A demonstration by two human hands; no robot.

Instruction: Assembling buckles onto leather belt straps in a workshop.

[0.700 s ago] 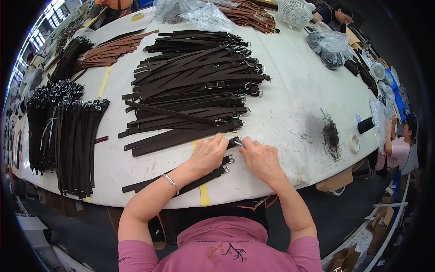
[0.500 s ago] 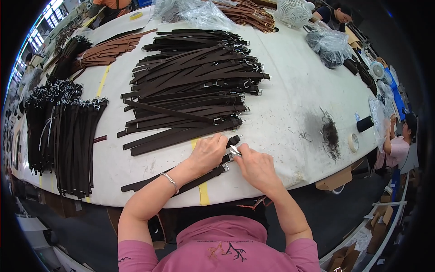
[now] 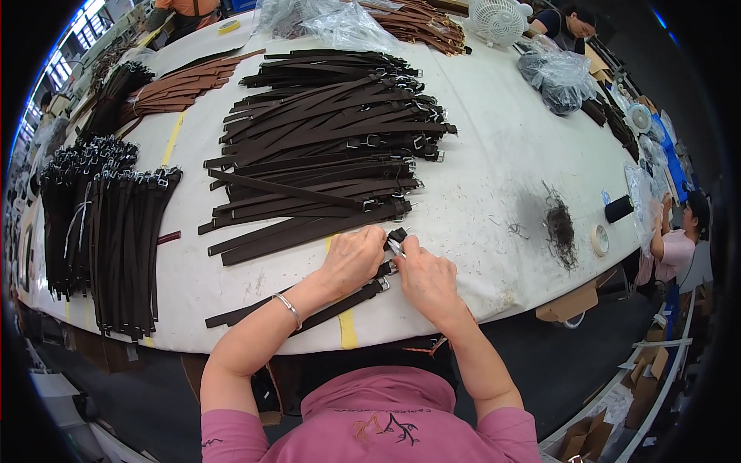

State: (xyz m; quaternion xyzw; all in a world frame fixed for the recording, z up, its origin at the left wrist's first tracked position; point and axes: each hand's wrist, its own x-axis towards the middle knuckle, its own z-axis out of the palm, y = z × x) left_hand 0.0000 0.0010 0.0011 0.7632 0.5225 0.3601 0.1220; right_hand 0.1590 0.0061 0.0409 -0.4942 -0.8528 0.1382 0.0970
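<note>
My left hand (image 3: pixel 353 256) is closed on the buckle end of a dark brown belt (image 3: pixel 397 234), which pokes out past the fingers. My right hand (image 3: pixel 427 279) grips small silver thread snips (image 3: pixel 396 247), their blades against that end; the fingers hide most of the tool. Beneath my hands more dark belts lie on the table, one with a silver buckle (image 3: pixel 384 284) next to my right fingers. Beyond my left hand spreads a large pile of dark brown belts (image 3: pixel 332 166), their buckles mostly toward the right.
Bundled dark belts (image 3: pixel 116 239) lie at left, brown straps (image 3: pixel 181 89) behind them. On the right of the white table (image 3: pixel 478 208) are a heap of dark thread scraps (image 3: pixel 559 230), a tape roll (image 3: pixel 600 240) and a black thread spool (image 3: pixel 618 209). Other people work around.
My right hand has shifted slightly left and up, bringing the snips' blades in against the belt end. My left hand has stayed nearly in place.
</note>
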